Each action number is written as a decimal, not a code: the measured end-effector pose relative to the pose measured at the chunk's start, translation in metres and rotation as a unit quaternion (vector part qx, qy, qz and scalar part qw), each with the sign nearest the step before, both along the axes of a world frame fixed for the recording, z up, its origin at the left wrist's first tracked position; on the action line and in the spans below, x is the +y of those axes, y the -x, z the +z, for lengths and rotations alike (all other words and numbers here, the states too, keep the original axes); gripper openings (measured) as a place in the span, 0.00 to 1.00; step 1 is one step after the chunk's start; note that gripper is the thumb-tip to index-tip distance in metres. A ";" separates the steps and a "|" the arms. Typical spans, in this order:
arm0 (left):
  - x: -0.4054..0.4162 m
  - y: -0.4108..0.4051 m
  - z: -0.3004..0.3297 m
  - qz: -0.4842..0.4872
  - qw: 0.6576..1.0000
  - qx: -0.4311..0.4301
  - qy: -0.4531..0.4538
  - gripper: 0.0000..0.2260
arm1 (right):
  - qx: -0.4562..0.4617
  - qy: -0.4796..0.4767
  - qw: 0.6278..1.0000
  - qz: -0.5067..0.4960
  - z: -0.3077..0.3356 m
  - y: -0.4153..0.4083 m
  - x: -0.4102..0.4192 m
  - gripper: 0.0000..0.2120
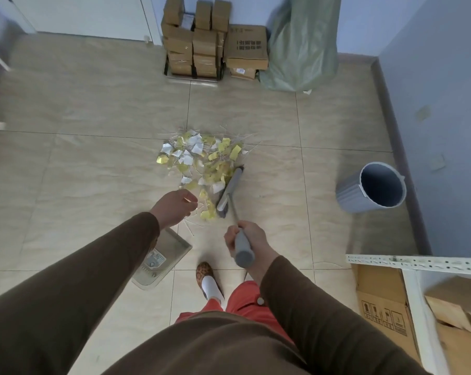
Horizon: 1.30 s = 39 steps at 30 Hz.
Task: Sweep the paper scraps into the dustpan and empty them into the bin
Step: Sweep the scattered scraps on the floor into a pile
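- Right hand [245, 239]: closed around the grey broom [233, 192] handle; broom head on the floor just ahead of it, touching the right edge of the scraps [202, 158].
- Left hand [173, 205]: curled; what it grips cannot be told.
- Dustpan [164, 255]: below and behind the left hand, short of the scraps.
- Bin [375, 188]: upright, well right of the right hand, apart from the pile.

Bare floor [93, 163] left of scraps [202, 163]

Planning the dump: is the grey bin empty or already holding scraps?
Empty as far as visible: the grey bin stands upright, its interior dark and bare.
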<state>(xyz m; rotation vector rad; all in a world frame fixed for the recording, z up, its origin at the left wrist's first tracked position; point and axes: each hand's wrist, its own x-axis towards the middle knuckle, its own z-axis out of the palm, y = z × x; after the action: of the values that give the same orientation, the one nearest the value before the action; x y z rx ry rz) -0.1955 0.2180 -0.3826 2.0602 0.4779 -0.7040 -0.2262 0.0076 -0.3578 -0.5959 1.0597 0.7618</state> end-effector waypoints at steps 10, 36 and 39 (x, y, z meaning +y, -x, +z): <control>0.028 0.005 0.009 0.040 0.999 -0.013 0.009 0.07 | -0.004 0.132 0.957 0.258 0.093 0.028 -0.087 0.03; 0.062 0.029 0.007 0.095 0.995 -0.005 -0.011 0.08 | -0.120 0.216 0.761 0.600 0.030 -0.127 -0.019 0.16; 0.065 0.029 0.008 0.108 0.994 -0.007 -0.007 0.07 | -0.108 0.200 0.795 0.562 0.041 -0.116 -0.044 0.18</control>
<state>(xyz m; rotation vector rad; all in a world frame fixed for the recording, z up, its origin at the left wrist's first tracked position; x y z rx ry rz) -0.2247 0.2832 -0.3750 1.9886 0.6873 -0.5574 -0.1102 -0.0367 -0.3168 -1.7159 0.5588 1.4533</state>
